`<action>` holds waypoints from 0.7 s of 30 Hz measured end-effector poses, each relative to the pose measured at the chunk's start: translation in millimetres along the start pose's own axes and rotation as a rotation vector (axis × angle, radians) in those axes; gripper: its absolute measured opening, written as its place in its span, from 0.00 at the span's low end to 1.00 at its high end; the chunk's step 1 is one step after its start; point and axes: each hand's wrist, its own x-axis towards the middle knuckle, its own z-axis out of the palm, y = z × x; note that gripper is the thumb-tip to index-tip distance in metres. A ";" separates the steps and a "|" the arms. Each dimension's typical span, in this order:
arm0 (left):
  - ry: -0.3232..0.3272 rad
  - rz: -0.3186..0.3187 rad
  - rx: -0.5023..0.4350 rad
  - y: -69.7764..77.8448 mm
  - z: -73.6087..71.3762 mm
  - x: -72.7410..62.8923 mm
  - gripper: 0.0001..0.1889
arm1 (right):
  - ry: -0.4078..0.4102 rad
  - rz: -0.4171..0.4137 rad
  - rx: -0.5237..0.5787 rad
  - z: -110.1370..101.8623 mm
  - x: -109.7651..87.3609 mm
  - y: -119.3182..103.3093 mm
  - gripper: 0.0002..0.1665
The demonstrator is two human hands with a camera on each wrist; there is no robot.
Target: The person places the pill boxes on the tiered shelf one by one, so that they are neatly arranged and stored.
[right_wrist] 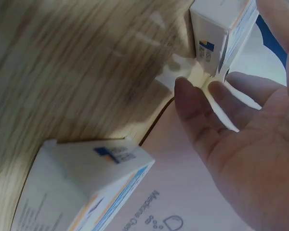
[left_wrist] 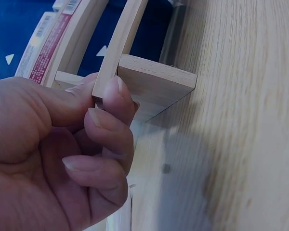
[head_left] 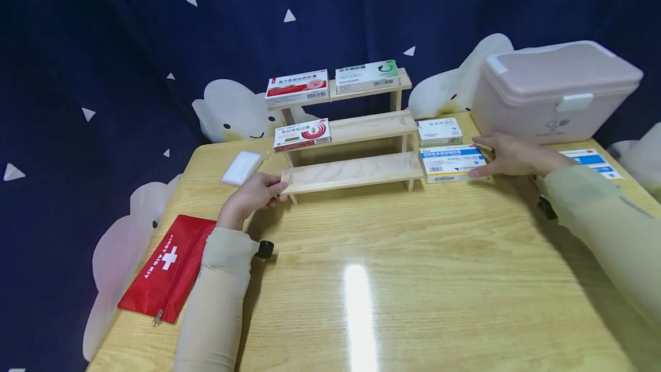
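A three-tier wooden display shelf [head_left: 356, 170] stands on the table. My left hand [head_left: 256, 191] pinches the left end of its lowest board between thumb and fingers, and the left wrist view shows the board end [left_wrist: 108, 79] in that grip. At the shelf's right end lies a blue-and-white medicine box [head_left: 451, 164]. My right hand [head_left: 511, 155] is at the right edge of this box, its thumb and fingers extended and spread. Behind that box sits a smaller white medicine box [head_left: 439, 131].
Red-and-white medicine boxes [head_left: 298, 88] [head_left: 302, 134] and a green-and-white one [head_left: 368, 76] stand on the upper tiers. A pale pink medicine chest [head_left: 558, 90] and another blue-and-white box [head_left: 594, 163] are at right. At left lie a white packet [head_left: 242, 167] and a red first aid pouch [head_left: 167, 268].
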 end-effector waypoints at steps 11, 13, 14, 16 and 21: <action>-0.003 -0.013 0.021 2.3 1.0 0.1 0.14 | -0.007 0.019 -0.046 4.6 3.2 -0.1 0.69; -0.001 -0.006 0.024 1.5 0.6 0.1 0.14 | -0.005 0.018 -0.047 4.6 4.2 -1.0 0.68; 0.001 -0.004 0.025 1.2 0.5 0.0 0.14 | -0.001 0.015 -0.048 4.6 4.7 -1.7 0.68; 0.004 -0.004 0.027 0.2 0.2 0.4 0.14 | -0.001 0.010 -0.059 4.5 6.0 -2.0 0.68; 0.002 -0.008 0.026 -0.3 -0.2 1.7 0.14 | -0.015 0.002 -0.087 4.2 8.9 -1.4 0.68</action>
